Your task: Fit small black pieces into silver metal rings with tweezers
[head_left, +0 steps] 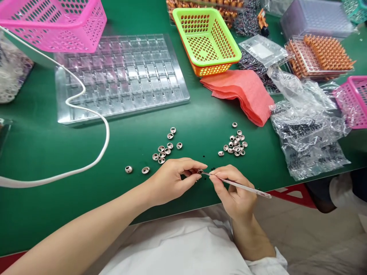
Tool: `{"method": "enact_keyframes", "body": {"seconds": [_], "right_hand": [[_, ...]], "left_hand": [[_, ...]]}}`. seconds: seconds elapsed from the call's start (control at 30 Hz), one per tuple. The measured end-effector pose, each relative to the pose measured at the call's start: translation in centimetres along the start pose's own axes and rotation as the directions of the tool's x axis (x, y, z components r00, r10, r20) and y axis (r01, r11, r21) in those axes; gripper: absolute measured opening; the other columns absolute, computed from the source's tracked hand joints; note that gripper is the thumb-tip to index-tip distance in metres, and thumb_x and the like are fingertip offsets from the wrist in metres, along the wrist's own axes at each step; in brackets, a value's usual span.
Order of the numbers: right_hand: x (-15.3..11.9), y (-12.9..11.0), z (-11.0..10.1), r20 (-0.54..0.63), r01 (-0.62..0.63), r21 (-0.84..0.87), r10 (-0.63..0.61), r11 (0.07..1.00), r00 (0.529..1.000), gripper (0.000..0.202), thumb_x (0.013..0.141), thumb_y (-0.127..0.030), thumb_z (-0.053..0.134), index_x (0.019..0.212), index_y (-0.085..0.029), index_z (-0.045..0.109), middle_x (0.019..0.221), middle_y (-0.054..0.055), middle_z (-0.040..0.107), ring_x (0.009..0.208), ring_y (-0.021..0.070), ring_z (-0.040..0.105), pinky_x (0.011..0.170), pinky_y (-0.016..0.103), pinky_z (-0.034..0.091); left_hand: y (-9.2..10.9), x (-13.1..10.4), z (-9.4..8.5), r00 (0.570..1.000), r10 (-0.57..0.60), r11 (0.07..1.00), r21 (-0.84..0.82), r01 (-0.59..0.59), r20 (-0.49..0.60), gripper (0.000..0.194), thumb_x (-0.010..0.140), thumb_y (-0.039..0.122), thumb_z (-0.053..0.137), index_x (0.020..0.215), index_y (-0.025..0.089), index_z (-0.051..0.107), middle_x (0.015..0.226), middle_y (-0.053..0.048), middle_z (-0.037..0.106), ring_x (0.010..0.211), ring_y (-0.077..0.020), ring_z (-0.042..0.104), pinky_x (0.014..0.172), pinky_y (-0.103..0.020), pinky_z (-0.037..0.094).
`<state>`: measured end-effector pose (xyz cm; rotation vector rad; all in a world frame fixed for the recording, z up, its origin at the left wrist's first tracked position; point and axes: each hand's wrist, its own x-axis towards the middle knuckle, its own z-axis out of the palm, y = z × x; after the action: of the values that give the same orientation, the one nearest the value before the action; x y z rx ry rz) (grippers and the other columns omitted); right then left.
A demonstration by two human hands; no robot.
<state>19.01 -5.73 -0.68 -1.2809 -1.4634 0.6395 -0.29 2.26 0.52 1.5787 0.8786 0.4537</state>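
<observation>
My left hand (173, 179) is closed in a pinch near the table's front edge, with a small round shell (200, 172) at its fingertips, mostly hidden. My right hand (236, 191) grips a pair of metal tweezers (246, 187), whose tip meets the shell. Several small black bits (212, 169) lie on the table around the fingertips. Beyond my left hand is a loose group of silvery-pink, cup-like shells with dark holes (162, 154). A tighter cluster of similar shells (236, 148) sits beyond my right hand.
A clear compartment tray (137, 76) lies at the back left, partly under a pink basket (83, 30). A white cable (106, 130) loops across the left. Behind a red cloth (243, 89) stands a green basket (208, 57). Plastic bags (312, 133) and orange parts (329, 53) occupy the right.
</observation>
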Motion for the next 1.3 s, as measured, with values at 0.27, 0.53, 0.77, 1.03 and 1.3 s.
{"method": "enact_keyframes", "body": {"seconds": [0.27, 0.53, 0.77, 1.03, 1.3], "right_hand": [[-0.03, -0.24, -0.22, -0.011, 0.019, -0.035, -0.019, 0.999, 1.0, 0.031, 0.085, 0.001, 0.07, 0.105, -0.023, 0.066, 0.092, 0.003, 0.075, 0.083, 0.0194, 0.072, 0.073, 0.037, 0.058], [0.19, -0.4, -0.21, 0.037, 0.069, -0.054, -0.067, 0.996, 0.997, 0.033, 0.085, 0.002, 0.07, 0.107, -0.022, 0.065, 0.094, 0.003, 0.075, 0.084, 0.0181, 0.072, 0.072, 0.035, 0.058], [0.33, -0.38, -0.11, 0.053, 0.09, -0.079, -0.086, 0.993, 0.995, 0.033, 0.085, 0.002, 0.071, 0.108, -0.022, 0.065, 0.095, 0.004, 0.076, 0.084, 0.0182, 0.072, 0.071, 0.035, 0.058], [0.43, -0.38, -0.2, 0.072, 0.151, -0.172, -0.141, 0.973, 0.987, 0.03, 0.089, -0.004, 0.07, 0.109, -0.024, 0.062, 0.094, 0.004, 0.076, 0.083, 0.0177, 0.073, 0.07, 0.034, 0.058], [0.43, -0.29, -0.27, 0.106, 0.253, -0.241, -0.234, 0.937, 0.966, 0.032, 0.089, -0.003, 0.069, 0.114, -0.022, 0.06, 0.098, 0.006, 0.075, 0.082, 0.0167, 0.072, 0.071, 0.033, 0.058]], "left_hand": [[-0.43, -0.02, 0.23, 0.989, 0.081, 0.996, 0.049, -0.075, -0.127, 0.014, 0.086, 0.015, 0.076, 0.1, 0.016, 0.078, 0.082, -0.001, 0.076, 0.066, -0.0101, 0.067, 0.065, -0.018, 0.056], [-0.19, 0.1, 0.29, 0.983, 0.102, 0.993, 0.078, -0.091, -0.151, 0.012, 0.084, 0.011, 0.078, 0.095, 0.015, 0.076, 0.077, 0.001, 0.073, 0.065, -0.0095, 0.065, 0.063, -0.017, 0.054], [-0.19, 0.12, 0.35, 0.985, 0.083, 0.996, 0.058, -0.075, -0.152, 0.01, 0.086, 0.013, 0.074, 0.095, 0.016, 0.075, 0.077, 0.0, 0.074, 0.066, -0.0101, 0.067, 0.064, -0.018, 0.055], [-0.2, 0.05, 0.38, 0.982, 0.095, 0.994, 0.061, -0.087, -0.162, 0.013, 0.087, 0.015, 0.07, 0.099, 0.016, 0.075, 0.081, -0.001, 0.077, 0.068, -0.0109, 0.07, 0.066, -0.019, 0.057], [0.02, 0.12, 0.28, 0.981, 0.098, 0.994, 0.067, -0.087, -0.168, 0.012, 0.088, 0.017, 0.069, 0.098, 0.016, 0.075, 0.079, 0.0, 0.077, 0.066, -0.0109, 0.07, 0.063, -0.018, 0.057]]}}
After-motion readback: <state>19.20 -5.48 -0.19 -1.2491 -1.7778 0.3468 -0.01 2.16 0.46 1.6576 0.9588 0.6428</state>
